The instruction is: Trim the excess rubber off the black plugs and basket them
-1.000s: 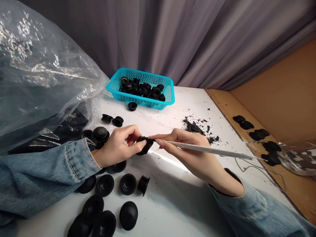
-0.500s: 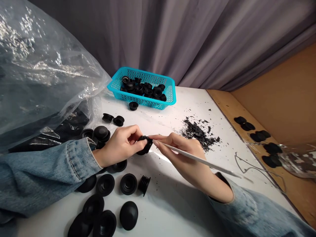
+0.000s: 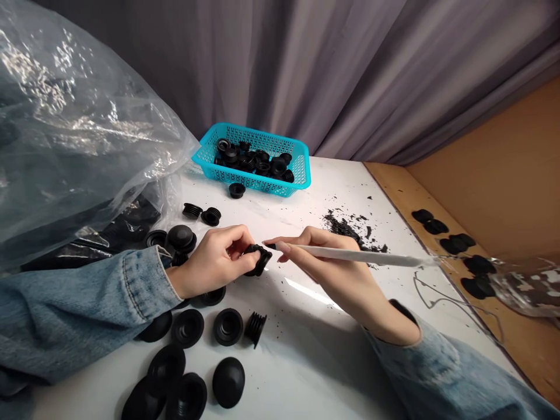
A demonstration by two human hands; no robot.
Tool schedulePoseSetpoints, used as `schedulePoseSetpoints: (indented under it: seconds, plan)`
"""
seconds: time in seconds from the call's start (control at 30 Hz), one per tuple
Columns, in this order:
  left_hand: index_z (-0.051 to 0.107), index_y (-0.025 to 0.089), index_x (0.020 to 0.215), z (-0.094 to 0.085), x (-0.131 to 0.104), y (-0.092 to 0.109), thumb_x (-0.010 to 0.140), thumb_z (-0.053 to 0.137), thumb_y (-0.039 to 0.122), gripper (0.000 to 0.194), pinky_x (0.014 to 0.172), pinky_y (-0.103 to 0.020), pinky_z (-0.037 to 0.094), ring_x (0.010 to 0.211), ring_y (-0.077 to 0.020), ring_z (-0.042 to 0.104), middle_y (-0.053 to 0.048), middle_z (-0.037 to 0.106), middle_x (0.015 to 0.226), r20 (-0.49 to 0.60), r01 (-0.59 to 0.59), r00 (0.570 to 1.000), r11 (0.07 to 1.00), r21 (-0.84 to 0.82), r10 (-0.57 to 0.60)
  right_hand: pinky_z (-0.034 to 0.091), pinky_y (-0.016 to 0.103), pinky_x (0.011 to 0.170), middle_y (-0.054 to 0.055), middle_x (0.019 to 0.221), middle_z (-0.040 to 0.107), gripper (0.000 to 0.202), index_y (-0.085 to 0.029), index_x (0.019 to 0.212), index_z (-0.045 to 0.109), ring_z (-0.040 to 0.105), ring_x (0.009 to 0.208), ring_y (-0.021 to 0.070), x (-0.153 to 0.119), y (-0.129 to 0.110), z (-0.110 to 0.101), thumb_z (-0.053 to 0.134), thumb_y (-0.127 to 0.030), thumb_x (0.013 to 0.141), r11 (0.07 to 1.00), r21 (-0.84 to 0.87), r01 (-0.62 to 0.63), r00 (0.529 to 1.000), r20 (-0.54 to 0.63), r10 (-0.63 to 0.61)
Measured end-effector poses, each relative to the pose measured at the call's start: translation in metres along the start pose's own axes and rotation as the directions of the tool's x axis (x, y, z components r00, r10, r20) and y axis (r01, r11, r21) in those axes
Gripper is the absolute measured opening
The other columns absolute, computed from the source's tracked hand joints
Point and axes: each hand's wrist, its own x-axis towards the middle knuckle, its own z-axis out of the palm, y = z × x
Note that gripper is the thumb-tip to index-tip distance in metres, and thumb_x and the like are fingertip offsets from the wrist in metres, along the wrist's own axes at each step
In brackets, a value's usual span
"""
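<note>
The left hand (image 3: 214,259) covers most of the black cap (image 3: 257,258), so its shape is unclear. The thin tool (image 3: 350,255) hides its tip against that cap. Parts inside the plastic bag (image 3: 70,146) are blurred (dark shapes only). Caps (image 3: 144,402) at the near edge are cut off.

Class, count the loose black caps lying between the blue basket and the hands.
3: one black cap just before the blue basket, two nearer the plastic bag; others may be hidden.

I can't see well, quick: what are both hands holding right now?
Left hand: closed on a black cap.
Right hand: closed on a thin white tool, its tip at the cap.
</note>
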Motion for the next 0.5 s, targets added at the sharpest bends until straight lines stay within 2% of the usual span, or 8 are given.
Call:
schedulePoseSetpoints:
  seconds: [0.1,0.23,0.4,0.5]
  plan:
    - [0.046,0.016,0.06,0.0002,0.0002,-0.0007,0.073,0.053,0.022,0.015,0.048,-0.021,0.032,0.051,-0.0079,0.037,0.005,0.042,0.055,-0.01,-0.01,1.0,1.0,0.0,0.01,0.047,0.025,0.05,0.004,0.072,0.072,0.032,-0.02,0.054,0.05,0.067,0.071,0.0179,0.0012,-0.0028,-0.0041,0.067,-0.036,0.077,0.997,0.048,-0.066,0.997,0.049,0.064]
    - [0.046,0.016,0.061,0.0004,0.0005,-0.0008,0.073,0.052,0.022,0.014,0.048,-0.021,0.033,0.051,-0.0079,0.037,0.005,0.042,0.055,-0.015,-0.02,1.0,1.0,0.005,0.02,0.046,0.025,0.049,0.001,0.055,0.065,0.034,-0.02,0.053,0.049,0.067,0.067,0.018,0.0012,-0.0042,-0.0055,0.067,-0.036,0.077,0.995,0.06,-0.079,0.995,0.07,0.074]
    - [0.043,0.017,0.061,0.0005,0.0007,-0.0009,0.074,0.052,0.021,0.017,0.05,-0.021,0.034,0.052,-0.0078,0.038,0.005,0.041,0.057,-0.067,-0.096,0.993,0.994,0.06,0.099,0.05,0.03,0.058,0.004,0.064,0.068,0.031,-0.019,0.055,0.054,0.067,0.073,0.0208,0.0019,-0.003,-0.0087,0.071,-0.038,0.072,0.973,0.119,-0.196,0.98,0.001,0.197]
    - [0.042,0.017,0.062,0.0,-0.0001,-0.0009,0.075,0.052,0.02,0.017,0.049,-0.021,0.033,0.051,-0.0074,0.038,0.005,0.041,0.057,-0.06,-0.183,0.98,0.975,0.125,0.191,0.052,0.034,0.065,0.002,0.061,0.067,0.031,-0.019,0.055,0.054,0.066,0.063,0.0178,0.0023,-0.001,-0.0107,0.073,-0.038,0.07,0.928,0.261,-0.266,0.964,0.06,0.259]
